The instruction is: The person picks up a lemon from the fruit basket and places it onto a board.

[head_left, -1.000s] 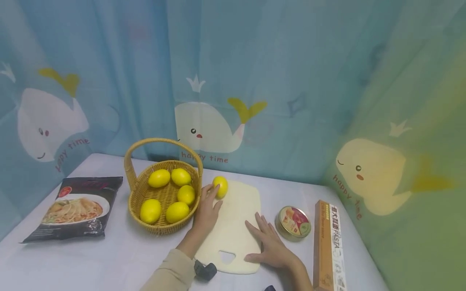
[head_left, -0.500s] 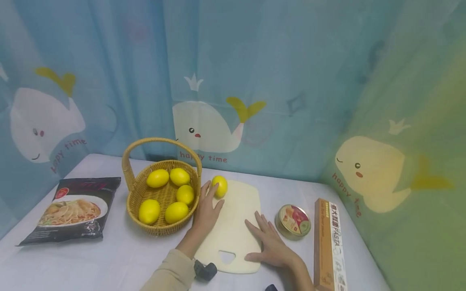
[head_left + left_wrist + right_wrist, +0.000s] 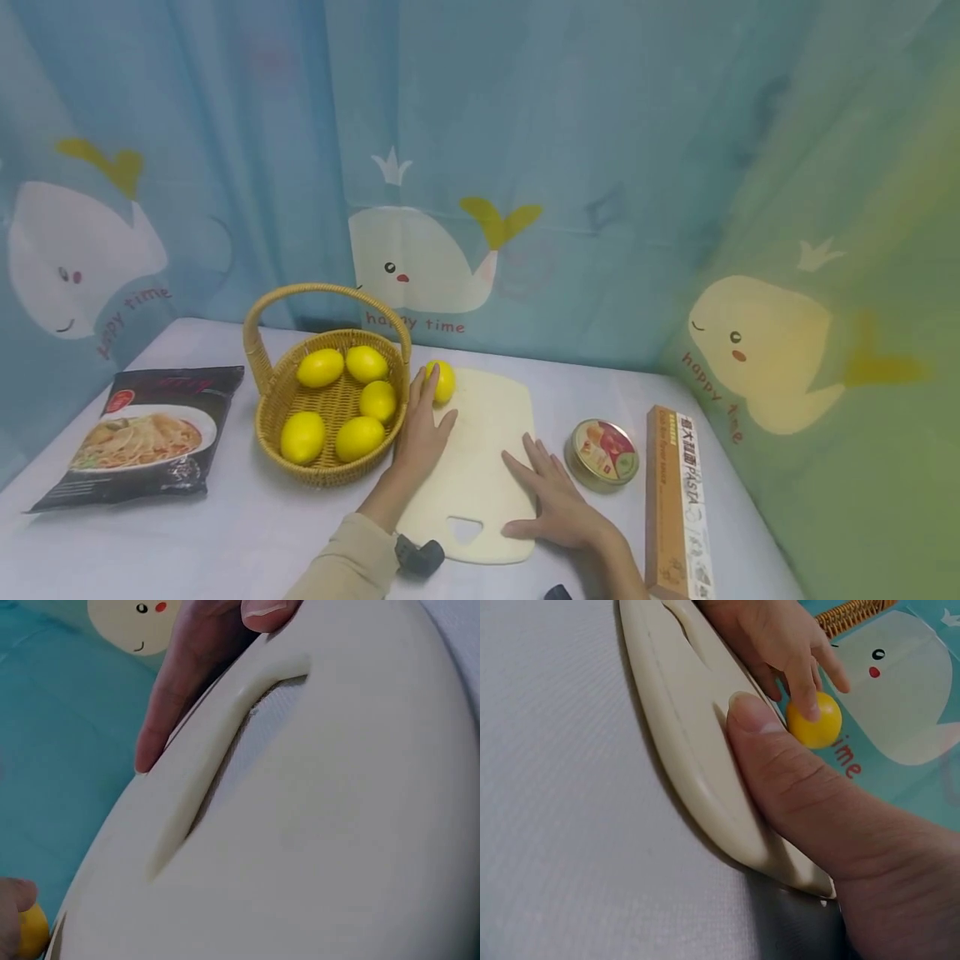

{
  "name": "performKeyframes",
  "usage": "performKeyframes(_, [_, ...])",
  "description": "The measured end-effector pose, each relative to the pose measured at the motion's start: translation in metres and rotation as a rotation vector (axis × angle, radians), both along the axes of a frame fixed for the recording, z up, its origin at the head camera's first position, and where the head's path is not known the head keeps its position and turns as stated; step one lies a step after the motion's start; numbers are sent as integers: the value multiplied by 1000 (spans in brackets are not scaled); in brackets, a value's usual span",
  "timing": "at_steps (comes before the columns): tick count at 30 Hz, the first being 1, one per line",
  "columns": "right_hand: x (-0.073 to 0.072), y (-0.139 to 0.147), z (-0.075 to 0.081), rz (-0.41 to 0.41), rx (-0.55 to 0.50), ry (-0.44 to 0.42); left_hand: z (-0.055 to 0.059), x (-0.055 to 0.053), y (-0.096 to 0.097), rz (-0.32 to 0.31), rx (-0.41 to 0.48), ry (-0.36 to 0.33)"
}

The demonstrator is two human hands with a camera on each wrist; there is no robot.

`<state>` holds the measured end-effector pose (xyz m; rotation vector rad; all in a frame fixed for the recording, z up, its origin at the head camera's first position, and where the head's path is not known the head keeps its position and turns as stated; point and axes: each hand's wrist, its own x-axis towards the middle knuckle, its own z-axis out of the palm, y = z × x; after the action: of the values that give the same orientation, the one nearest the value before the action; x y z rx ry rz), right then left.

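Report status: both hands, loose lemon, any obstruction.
Left hand at loose lemon, not gripping it. Right hand splayed at right edge of cutting board. Loose lemon by board's far left corner. Wicker basket close beside left hand.

Curtained, kitchen-like corner before me: whale-printed curtains are hanging around a white desk where a cutting board is lying.

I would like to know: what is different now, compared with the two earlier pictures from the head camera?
The left hand and the lemon it touches shifted slightly left, toward the basket. Nothing was visibly gripped or released. The right hand stayed on the cutting board; the basket, tin and pasta box did not move.
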<state>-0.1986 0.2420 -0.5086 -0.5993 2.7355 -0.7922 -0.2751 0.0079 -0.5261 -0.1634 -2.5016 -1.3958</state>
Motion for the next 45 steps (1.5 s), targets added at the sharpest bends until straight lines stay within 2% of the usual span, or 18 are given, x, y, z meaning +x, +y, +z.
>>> performKeyframes(12, [-2, 1, 4, 15, 10, 8, 3, 0, 5, 9, -67, -6])
performKeyframes(18, [3, 1, -2, 11, 1, -7, -7, 3, 4, -33, -111, 19])
performKeyframes(21, [5, 0, -4, 21, 8, -9, -8, 5, 2, -32, -105, 25])
performKeyframes(26, [1, -2, -4, 36, 8, 19, -4, 4, -1, -4, -103, 39])
performKeyframes(33, [-1, 1, 0, -6, 24, 12, -2, -2, 3, -46, -149, 34])
performKeyframes(45, [-1, -2, 3, -15, 21, -7, 3, 1, 3, -28, -189, 49])
